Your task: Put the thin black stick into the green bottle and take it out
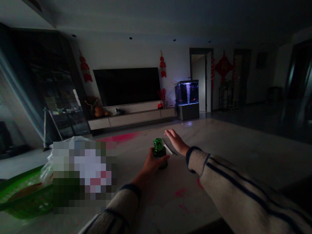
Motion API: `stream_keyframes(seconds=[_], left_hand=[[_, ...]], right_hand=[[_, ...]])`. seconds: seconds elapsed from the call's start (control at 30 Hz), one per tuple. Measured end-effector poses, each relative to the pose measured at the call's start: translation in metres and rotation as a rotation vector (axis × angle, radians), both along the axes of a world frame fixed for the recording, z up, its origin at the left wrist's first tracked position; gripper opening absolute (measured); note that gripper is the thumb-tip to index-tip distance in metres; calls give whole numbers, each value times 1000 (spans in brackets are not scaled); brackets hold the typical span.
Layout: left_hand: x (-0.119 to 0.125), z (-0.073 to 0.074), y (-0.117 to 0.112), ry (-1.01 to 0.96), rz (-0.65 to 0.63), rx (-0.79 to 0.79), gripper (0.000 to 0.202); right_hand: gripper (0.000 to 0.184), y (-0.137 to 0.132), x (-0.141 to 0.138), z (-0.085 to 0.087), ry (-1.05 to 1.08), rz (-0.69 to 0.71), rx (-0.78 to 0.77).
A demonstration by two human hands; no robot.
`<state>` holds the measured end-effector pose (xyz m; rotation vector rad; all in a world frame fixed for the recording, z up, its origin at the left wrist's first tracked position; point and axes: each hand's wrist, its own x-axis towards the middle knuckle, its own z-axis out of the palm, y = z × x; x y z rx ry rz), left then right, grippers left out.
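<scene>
My left hand [151, 163] is wrapped around a small dark bottle with a shiny green cap [158, 143], which stands upright on the table [195, 139]. The thumb crosses the near side of the bottle's body. To the right of the bottle, my right hand [177, 142] is held out with its fingers stretched and apart from the cap. A short white stick [168, 149] and a thin dark strip lie between the bottle and my right hand; their kind is unclear in the dim light.
A green plastic basket [31, 208] sits at the left with a clear plastic bag [48, 167] and a pixelated area beside it. Pink stains [180, 192] mark the table. Beyond are a television [126, 86], a low cabinet [136, 116] and a lit fish tank [187, 94].
</scene>
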<state>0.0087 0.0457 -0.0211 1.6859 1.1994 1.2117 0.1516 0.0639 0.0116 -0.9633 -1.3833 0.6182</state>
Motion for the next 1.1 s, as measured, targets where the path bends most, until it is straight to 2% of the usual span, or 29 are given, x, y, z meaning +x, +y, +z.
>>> stream_keyframes(seconds=[0.33,0.57,0.83,1.1], left_hand=[[-4,0,2,86,83,21,63],[-14,11,0,173,102,64,58],[-20,18,2,122,20,36,55],[-25,22,6,84,12,78,52]], right_hand=[[49,4,1,-6,-38,5,5],[47,5,1,-9,-64,23,0],[46,9,4,-12,-89,3,11],[46,14,6,-14,-100,16,37]])
